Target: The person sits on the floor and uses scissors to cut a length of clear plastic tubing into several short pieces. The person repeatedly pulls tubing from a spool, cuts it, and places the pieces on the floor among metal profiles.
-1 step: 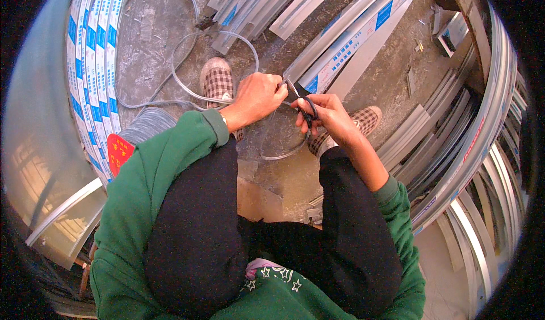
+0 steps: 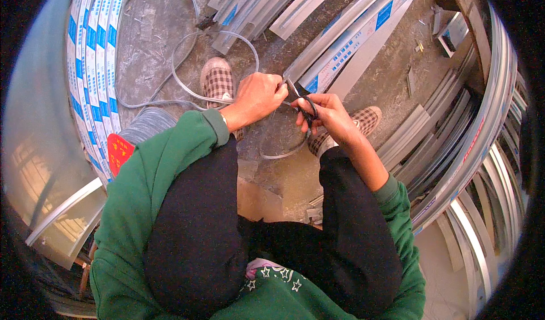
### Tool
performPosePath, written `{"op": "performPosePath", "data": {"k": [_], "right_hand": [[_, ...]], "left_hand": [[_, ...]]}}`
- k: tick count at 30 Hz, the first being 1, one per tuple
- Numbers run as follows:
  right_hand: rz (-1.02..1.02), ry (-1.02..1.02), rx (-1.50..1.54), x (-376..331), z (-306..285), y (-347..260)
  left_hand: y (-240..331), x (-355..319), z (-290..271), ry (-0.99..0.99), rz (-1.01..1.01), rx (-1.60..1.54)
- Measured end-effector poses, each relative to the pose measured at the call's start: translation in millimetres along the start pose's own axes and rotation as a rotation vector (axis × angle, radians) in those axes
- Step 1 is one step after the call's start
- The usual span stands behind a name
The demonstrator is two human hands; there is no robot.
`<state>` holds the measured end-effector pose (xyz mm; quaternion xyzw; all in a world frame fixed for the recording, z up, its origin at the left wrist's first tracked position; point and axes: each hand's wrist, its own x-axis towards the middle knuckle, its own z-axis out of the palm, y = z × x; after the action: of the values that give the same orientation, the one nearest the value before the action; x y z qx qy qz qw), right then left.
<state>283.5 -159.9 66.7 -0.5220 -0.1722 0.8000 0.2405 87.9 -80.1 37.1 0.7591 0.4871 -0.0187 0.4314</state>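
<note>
My left hand (image 2: 256,97) is closed, thumb and fingers pinched at the near end of a long metal profile (image 2: 319,62) with blue-and-white film. A thin grey flexible strip (image 2: 180,81) loops over the floor and runs under this hand. The pinched part is mostly hidden by my fingers. In my right hand (image 2: 326,116) is a pair of scissors (image 2: 307,109) with black handles, fingers through the loops. Their blades point up and left, close to my left fingertips and the profile's end. A lower loop of the strip hangs beneath my hands, between my checkered shoes.
A grey spool (image 2: 149,126) with a red label stands at my left, beside upright film-wrapped profiles (image 2: 93,64). More profiles (image 2: 255,5) lie ahead. Stacked metal lengths (image 2: 437,133) and a rack post (image 2: 474,33) line the right side. Small scraps (image 2: 419,47) litter the floor.
</note>
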Motion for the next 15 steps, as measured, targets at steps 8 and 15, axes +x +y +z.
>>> {"op": "performPosePath", "data": {"k": [8, 15], "right_hand": [[-0.022, 0.008, -0.015, 1.2, 0.2, 0.3], [-0.013, 0.010, -0.036, 1.3, 0.5, 0.8]], "left_hand": [[3.3, -0.4, -3.6, -0.013, 0.005, 0.011], [2.2, 0.1, -3.0, -0.021, 0.004, 0.017]]}}
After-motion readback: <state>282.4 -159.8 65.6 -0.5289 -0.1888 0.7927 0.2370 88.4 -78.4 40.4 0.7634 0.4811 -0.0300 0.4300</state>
